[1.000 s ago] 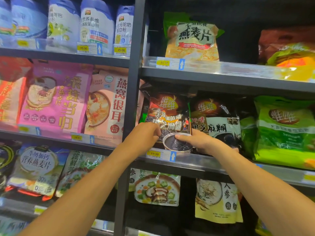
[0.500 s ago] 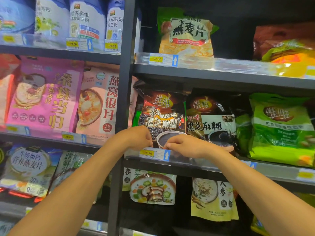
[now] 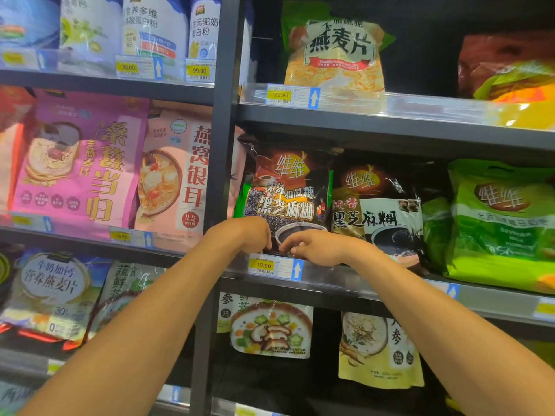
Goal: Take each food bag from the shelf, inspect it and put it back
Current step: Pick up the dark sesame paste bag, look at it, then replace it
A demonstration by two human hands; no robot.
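You are curling your left hand [image 3: 255, 235] and right hand [image 3: 312, 247] onto the bottom edge of the dark sesame bag [image 3: 288, 193], pinching it low, probably to seat it squarely. The bag is standing upright on the shelf [image 3: 375, 283], touching the neighbouring bag [image 3: 375, 211].

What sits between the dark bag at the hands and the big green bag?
Head view: a second dark sesame bag, then a partly hidden green pack.
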